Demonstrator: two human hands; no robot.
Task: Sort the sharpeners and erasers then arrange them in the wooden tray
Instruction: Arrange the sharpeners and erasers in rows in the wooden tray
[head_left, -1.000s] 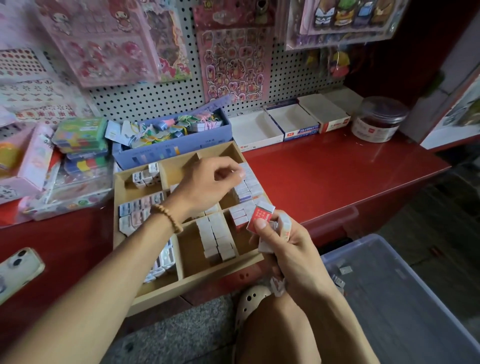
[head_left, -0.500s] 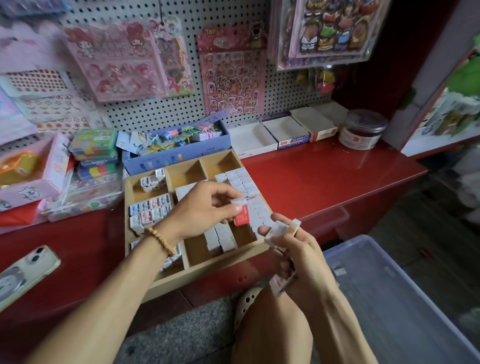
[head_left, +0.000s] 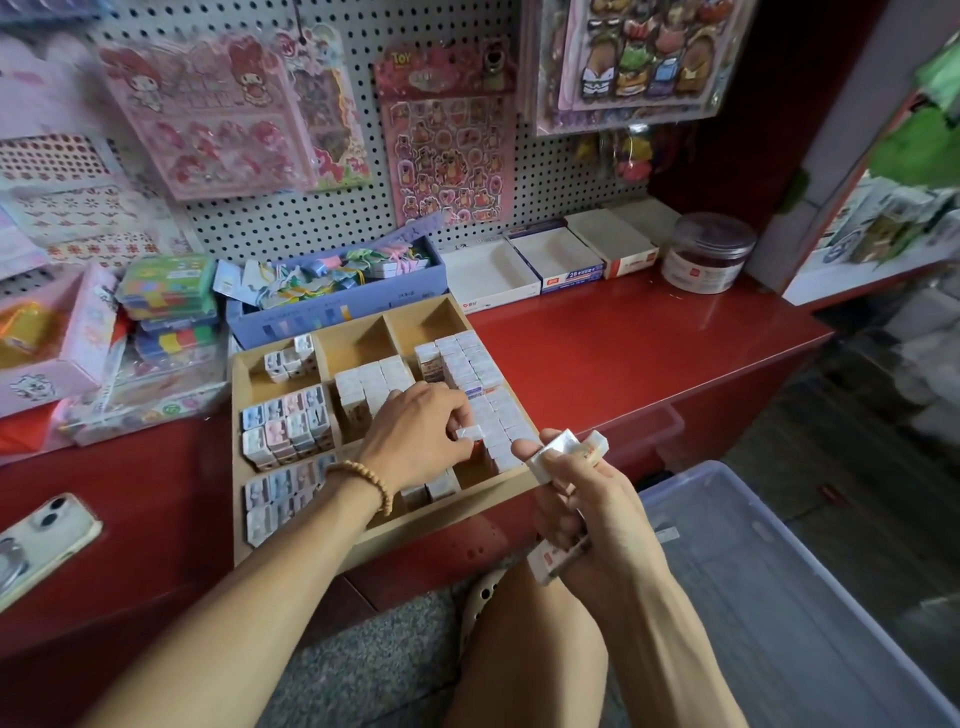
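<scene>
The wooden tray (head_left: 239, 470) with several compartments lies on the red counter. Rows of white-wrapped erasers (head_left: 485, 382) fill its right compartments, and pastel sharpeners (head_left: 285, 426) stand in the left ones. My left hand (head_left: 415, 441) is over the tray's right side, fingertips pinching one small eraser (head_left: 469, 433) with a red end, low against the eraser row. My right hand (head_left: 587, 499) hovers just off the tray's front right corner, gripping several erasers (head_left: 569, 449) between fingers and palm.
A blue box of clips (head_left: 337, 301) and open white cartons (head_left: 488, 278) sit behind the tray. A lidded jar (head_left: 709, 252) stands at the right, a phone (head_left: 44, 538) at the left. A clear plastic bin (head_left: 810, 587) sits on the floor to my right.
My left hand took a red-ended eraser from my right hand and carried it down to the tray's right compartment. The view shifted upward.
</scene>
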